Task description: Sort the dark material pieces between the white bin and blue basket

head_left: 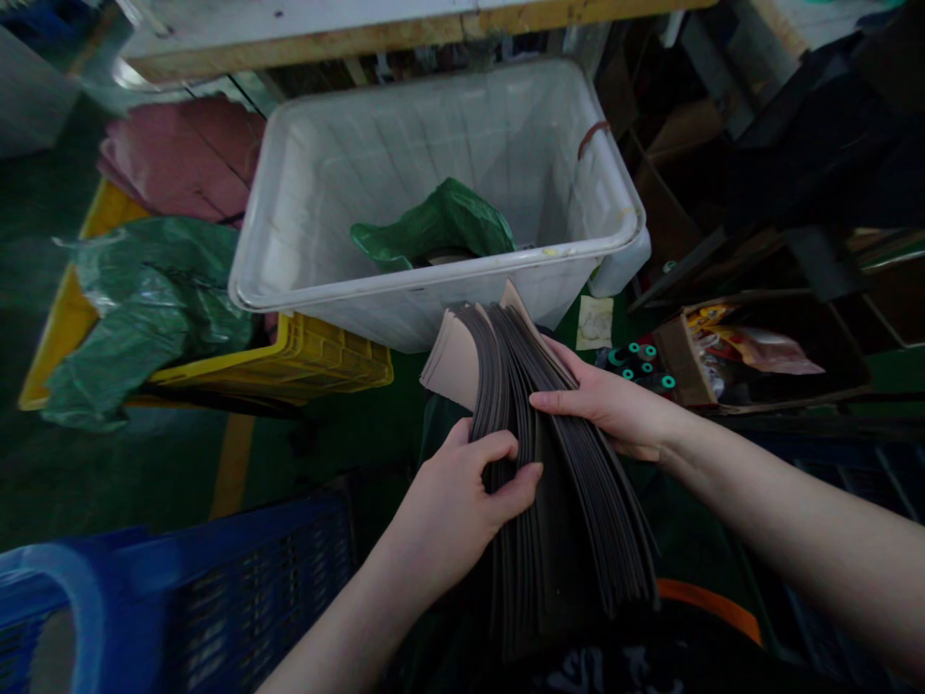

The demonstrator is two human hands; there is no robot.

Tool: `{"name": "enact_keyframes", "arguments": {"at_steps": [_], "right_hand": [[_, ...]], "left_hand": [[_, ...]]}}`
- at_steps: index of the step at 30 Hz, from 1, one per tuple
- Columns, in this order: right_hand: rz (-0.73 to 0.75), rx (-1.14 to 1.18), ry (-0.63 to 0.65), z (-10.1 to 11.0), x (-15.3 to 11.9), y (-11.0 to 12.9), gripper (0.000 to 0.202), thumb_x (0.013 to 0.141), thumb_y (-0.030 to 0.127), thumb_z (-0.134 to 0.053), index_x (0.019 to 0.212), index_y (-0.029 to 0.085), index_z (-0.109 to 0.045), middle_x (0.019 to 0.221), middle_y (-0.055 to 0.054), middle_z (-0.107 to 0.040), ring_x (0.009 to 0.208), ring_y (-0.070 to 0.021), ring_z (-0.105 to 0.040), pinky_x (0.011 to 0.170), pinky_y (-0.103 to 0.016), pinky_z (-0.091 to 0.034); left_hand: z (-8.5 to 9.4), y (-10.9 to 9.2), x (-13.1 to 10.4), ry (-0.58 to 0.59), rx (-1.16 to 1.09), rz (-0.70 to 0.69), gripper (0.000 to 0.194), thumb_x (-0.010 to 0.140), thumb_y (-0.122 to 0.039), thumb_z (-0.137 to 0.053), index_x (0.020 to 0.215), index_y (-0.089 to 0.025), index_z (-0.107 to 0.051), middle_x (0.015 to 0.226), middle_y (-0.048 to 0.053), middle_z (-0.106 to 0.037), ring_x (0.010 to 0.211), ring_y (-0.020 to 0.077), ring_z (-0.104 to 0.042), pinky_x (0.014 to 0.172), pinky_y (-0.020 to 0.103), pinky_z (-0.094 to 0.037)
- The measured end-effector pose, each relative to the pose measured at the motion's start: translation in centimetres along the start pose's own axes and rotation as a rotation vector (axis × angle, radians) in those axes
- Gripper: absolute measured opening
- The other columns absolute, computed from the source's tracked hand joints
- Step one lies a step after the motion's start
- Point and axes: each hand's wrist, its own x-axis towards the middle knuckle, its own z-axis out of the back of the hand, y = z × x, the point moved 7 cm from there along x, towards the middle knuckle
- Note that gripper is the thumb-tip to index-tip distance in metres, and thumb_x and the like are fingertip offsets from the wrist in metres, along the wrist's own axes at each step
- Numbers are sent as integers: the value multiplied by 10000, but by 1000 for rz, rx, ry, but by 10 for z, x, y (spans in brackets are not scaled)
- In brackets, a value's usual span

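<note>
The fingers [506,463] of the left hand [452,506] are clenched around part of a fanned stack of thin dark sheets [556,482], thumb pressed into the edges. The right hand [614,405] grasps the stack's far side, fingers laid flat across it. The stack is held above the floor, just before a white tub [434,280] holding a green bag [434,226].

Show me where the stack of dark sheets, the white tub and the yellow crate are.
stack of dark sheets [570,501], head view, on the fanned edges.
white tub [434,275], head view, on its front rim.
yellow crate [325,357], head view, on its side wall.
</note>
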Motion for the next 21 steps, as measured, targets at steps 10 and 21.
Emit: {"name": "enact_keyframes", "arguments": {"at_steps": [10,21], "right_hand": [[0,18,-3,1,1,0,854,771,238,-698,1473,364,-229,1422,-33,-478,1142,-239,-598,987,-449,-512],[-4,27,-29,2,0,2,871,747,234,-719,1470,355,-248,1459,-29,-436,1201,-245,-558,1028,-437,-479]], "left_hand": [[-1,1,0,3,1,-16,280,875,-450,-521,732,-215,-574,853,-3,-482,796,164,-539,761,290,-435],[5,-4,-6,-137,-62,-44,439,814,-238,-576,1230,-328,-469,1198,16,-493,869,158,-580,843,308,-456]]}}
